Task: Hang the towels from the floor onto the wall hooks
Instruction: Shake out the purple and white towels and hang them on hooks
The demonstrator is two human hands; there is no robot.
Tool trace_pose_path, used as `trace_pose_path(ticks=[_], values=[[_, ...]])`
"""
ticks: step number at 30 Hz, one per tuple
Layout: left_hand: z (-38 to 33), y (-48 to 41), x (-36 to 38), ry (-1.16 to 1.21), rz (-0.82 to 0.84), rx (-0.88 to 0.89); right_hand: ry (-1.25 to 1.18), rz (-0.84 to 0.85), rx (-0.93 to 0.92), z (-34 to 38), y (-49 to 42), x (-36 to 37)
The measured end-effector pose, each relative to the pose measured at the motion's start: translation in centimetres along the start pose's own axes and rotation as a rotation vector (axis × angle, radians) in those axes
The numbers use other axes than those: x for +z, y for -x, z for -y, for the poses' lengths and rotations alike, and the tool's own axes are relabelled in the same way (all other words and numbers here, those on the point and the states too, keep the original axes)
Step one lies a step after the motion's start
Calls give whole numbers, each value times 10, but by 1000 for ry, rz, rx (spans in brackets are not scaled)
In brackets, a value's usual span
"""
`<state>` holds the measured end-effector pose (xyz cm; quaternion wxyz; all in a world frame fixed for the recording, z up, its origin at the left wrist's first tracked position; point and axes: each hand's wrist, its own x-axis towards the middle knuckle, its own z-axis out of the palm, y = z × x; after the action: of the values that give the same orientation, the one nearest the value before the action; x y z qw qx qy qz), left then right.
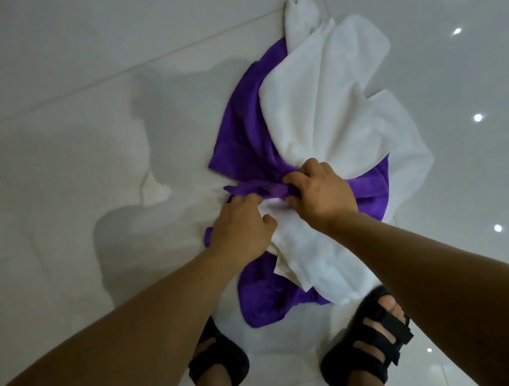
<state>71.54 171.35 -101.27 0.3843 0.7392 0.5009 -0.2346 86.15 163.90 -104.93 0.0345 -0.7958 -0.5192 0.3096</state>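
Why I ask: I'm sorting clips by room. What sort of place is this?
Probably a bathroom or similar tiled room: glossy floor tiles show spotlight reflections, and a purple towel and white towel lie heaped there.

1. Location: an indoor tiled room, of the kind found in a home. I cannot tell which room.
2. Floor: large glossy pale tiles, thin grout lines.
3. Lighting: bright dots mirrored in the tiles.
4. At my feet: a purple towel, a white towel; I wear black sandals.
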Motion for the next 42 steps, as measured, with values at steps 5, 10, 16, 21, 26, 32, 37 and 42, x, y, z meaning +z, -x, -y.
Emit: trace_pose_path(ticks=[5, 10, 16, 21, 26, 32, 37, 42], values=[[15, -17, -7, -17, -20, 16, 131, 23, 15, 10, -28, 14], [30, -5, -14, 35, -21, 15, 29, -12, 27, 18, -17, 6], [11, 55, -80, 70, -47, 33, -336, -110, 45, 60, 35, -94], [-33, 126, -191, 168, -66, 116, -674, -175, 73, 127, 76, -245], [-88, 215, -316, 360, -52, 301, -1006, -215, 85, 226, 116, -400], [-118, 325, -439, 466, -64, 318, -1182, -168, -10, 312, 173, -534], [-152, 412, -529, 807, -283, 363, -880, 72, -182, 331, 216, -587], [-194, 497, -572, 1131, -278, 492, -705, 152, -304, 365, 256, -607]])
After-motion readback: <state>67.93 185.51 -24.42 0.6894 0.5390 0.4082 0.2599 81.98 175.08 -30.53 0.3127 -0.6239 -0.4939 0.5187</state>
